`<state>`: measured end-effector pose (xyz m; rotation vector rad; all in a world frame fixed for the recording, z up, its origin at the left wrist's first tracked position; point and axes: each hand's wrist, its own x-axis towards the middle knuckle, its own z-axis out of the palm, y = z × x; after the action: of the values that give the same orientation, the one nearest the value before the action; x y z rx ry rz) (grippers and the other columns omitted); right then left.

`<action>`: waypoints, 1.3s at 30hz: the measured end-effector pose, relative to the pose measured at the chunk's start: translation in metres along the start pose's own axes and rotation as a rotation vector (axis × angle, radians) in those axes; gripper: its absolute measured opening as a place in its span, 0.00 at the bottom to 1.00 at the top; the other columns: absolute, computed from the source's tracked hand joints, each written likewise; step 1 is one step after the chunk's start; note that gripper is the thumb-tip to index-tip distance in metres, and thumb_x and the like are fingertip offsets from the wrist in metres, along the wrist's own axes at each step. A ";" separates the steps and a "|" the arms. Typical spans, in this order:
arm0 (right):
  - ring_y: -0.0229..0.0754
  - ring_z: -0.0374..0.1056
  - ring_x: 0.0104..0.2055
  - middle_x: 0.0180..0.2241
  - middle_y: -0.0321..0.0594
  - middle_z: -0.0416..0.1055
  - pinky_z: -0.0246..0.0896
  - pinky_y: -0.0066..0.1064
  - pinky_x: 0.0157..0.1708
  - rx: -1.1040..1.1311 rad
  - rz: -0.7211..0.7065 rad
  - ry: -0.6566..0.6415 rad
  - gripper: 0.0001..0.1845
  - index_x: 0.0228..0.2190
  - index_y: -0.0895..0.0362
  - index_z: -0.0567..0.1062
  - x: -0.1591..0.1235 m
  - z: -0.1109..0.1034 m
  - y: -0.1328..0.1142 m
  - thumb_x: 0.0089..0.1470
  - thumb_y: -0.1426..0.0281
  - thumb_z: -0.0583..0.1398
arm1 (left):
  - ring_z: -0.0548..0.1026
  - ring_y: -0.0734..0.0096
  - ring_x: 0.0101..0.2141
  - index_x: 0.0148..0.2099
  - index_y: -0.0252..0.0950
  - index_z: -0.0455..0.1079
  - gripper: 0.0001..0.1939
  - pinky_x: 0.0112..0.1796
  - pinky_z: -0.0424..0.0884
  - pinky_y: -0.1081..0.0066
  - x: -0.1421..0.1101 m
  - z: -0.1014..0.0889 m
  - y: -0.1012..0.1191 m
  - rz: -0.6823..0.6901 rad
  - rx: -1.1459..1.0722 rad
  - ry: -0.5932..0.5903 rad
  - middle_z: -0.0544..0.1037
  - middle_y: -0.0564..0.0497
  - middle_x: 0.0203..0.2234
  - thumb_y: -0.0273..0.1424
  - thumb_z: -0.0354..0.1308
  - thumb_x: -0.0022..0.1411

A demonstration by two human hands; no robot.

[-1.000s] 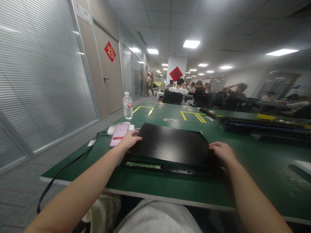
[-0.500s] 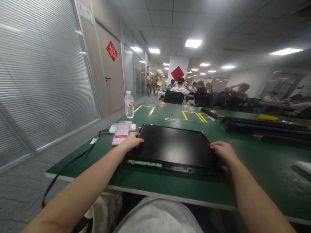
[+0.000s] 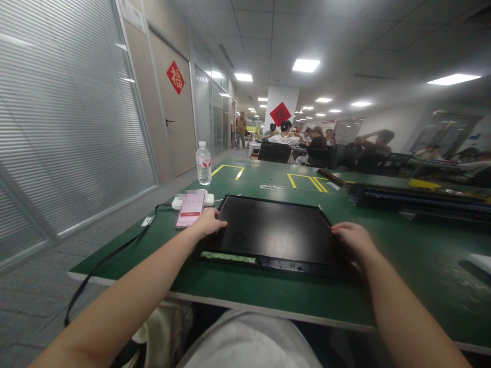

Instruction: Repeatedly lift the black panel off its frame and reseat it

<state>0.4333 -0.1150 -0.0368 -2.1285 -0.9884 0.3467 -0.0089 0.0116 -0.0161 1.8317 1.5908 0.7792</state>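
In front of me a black display panel lies on the green table, its dark screen facing up. A green circuit board strip shows along its near edge, on the left. My left hand grips the panel's left edge, thumb on top and the other fingers partly hidden. At the right edge, my right hand pinches the frame near the far corner, its fingertips pressed together there.
Left of the panel are a phone, a white power strip with a black cable, and a water bottle. Long dark strips lie at the right. Yellow tape marks the far tabletop. Several people sit beyond.
Both hands keep their places on the panel's edges, and the panel stays put. The view shifts slightly. In the background, a standing person has moved a little.
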 end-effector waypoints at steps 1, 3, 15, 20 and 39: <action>0.44 0.71 0.31 0.33 0.41 0.80 0.62 0.33 0.33 -0.008 -0.002 0.004 0.11 0.30 0.54 0.83 0.000 0.000 0.000 0.42 0.70 0.61 | 0.77 0.61 0.30 0.32 0.32 0.73 0.09 0.27 0.67 0.72 0.000 0.000 0.000 0.002 0.006 0.002 0.79 0.47 0.27 0.27 0.67 0.46; 0.45 0.71 0.32 0.32 0.42 0.80 0.61 0.33 0.32 -0.027 -0.002 0.016 0.11 0.29 0.54 0.83 0.000 0.000 0.000 0.41 0.70 0.61 | 0.77 0.62 0.29 0.33 0.32 0.74 0.10 0.27 0.67 0.72 0.001 0.001 -0.001 0.013 0.017 0.001 0.79 0.48 0.27 0.27 0.67 0.45; 0.44 0.73 0.35 0.31 0.41 0.80 0.62 0.31 0.33 -0.104 -0.053 0.059 0.08 0.24 0.53 0.82 -0.008 -0.002 -0.007 0.43 0.71 0.61 | 0.77 0.60 0.35 0.33 0.33 0.73 0.09 0.32 0.69 0.70 0.006 0.002 -0.008 0.074 0.091 0.000 0.78 0.46 0.33 0.28 0.67 0.47; 0.44 0.74 0.37 0.31 0.40 0.80 0.61 0.30 0.35 -0.101 -0.060 0.056 0.09 0.26 0.53 0.82 -0.008 0.001 -0.007 0.45 0.72 0.60 | 0.77 0.58 0.37 0.32 0.34 0.73 0.12 0.33 0.70 0.70 0.006 0.002 -0.008 0.077 0.064 0.062 0.79 0.46 0.35 0.28 0.69 0.42; 0.45 0.73 0.38 0.32 0.40 0.80 0.62 0.31 0.37 -0.111 -0.061 0.065 0.08 0.26 0.53 0.82 -0.006 0.002 -0.005 0.45 0.73 0.61 | 0.80 0.61 0.38 0.41 0.33 0.73 0.18 0.37 0.74 0.69 0.004 -0.003 0.002 0.030 -0.538 -0.042 0.82 0.48 0.33 0.25 0.67 0.45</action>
<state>0.4254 -0.1164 -0.0344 -2.1889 -1.0538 0.1957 -0.0095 0.0157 -0.0120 1.4677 1.1777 1.0536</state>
